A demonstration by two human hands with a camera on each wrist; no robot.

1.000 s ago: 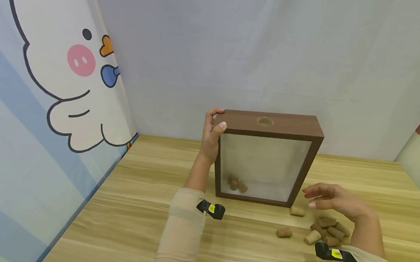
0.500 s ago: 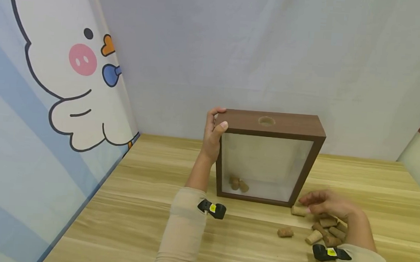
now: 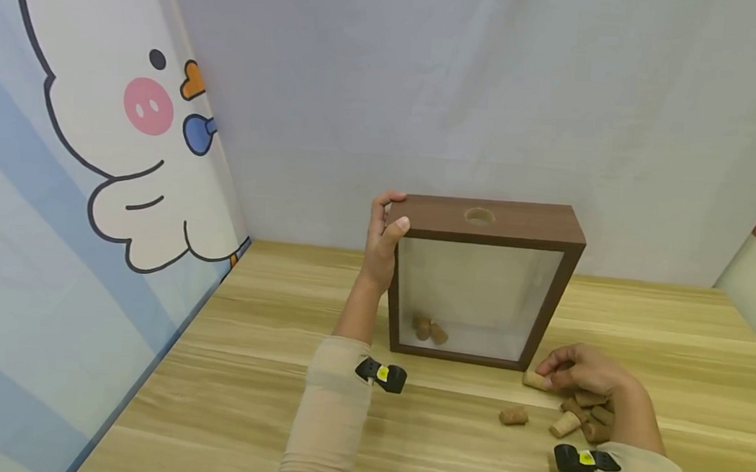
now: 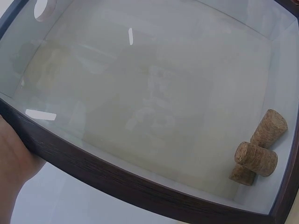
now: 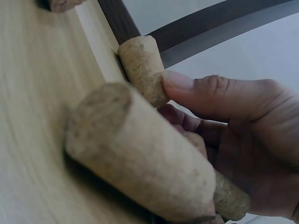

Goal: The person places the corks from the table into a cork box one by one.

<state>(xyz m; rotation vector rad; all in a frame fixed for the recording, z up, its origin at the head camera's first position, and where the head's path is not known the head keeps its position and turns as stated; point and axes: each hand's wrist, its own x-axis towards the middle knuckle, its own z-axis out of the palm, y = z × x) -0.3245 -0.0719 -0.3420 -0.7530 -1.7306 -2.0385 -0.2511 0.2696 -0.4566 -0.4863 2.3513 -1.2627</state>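
A dark brown shadow box [image 3: 528, 220] with a clear front pane stands upright on the table, a round hole in its top edge. My left hand [image 3: 380, 247] grips its upper left corner, thumb in front. Inside, at the bottom left, lie 3 corks [image 4: 256, 158]. By the box's lower right corner my right hand [image 3: 587, 370] pinches a pale cork [image 5: 139, 58] at one end, thumb on its near side. The cork lies low, close to the tabletop. Under and beside this hand is a pile of several corks [image 3: 566, 424], partly hidden by the hand and wrist.
A single cork [image 3: 513, 416] lies apart, left of the pile. The wood-grain table [image 3: 239, 386] reaches back to a pale curtain [image 3: 333, 118]. On the left stands a cartoon-printed curtain [image 3: 59, 245].
My right hand has come down and left from above the pile to the cork beside the box and now pinches it. The left hand and the box stay in place.
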